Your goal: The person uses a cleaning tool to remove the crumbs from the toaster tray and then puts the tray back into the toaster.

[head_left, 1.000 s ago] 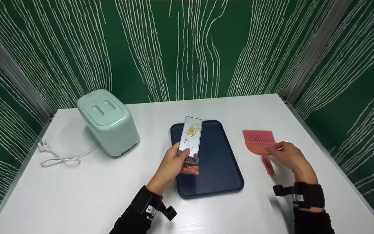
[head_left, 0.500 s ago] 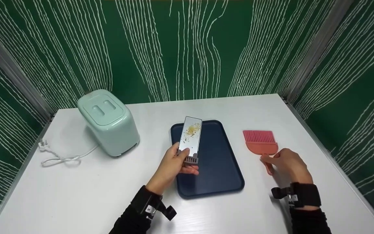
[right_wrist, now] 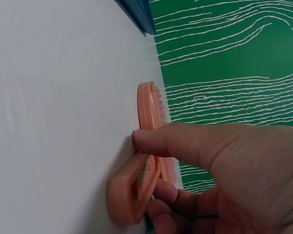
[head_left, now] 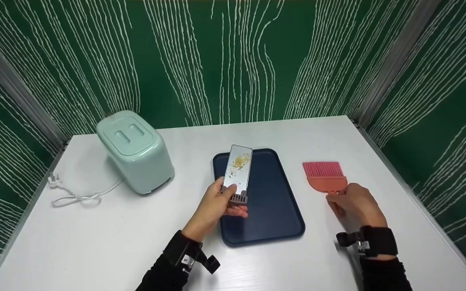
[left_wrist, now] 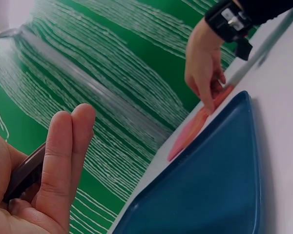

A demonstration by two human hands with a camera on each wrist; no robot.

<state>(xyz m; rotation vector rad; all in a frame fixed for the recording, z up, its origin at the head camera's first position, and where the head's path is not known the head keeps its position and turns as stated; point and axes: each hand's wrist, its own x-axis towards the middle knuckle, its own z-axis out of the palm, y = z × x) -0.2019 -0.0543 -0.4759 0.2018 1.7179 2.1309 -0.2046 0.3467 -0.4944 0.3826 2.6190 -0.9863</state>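
Note:
My left hand grips the grey slotted end of a toaster crumb tray, thumb on top. Yellow crumbs lie scattered over its metal surface. The crumb tray overlaps the left half of a dark blue tray in the head view. To the right of that tray is a small brush with pink bristles and an orange body. My right hand pinches its handle between thumb and fingers; the right wrist view shows the looped handle at the fingertips, close to the table.
A mint-green toaster stands at the back left, its white cord and plug lying beside it. The white table is bounded by green walls with white streaks.
My right hand has moved from beside the brush's body down to its handle and taken hold of it. The left hand and the crumb tray stay in place.

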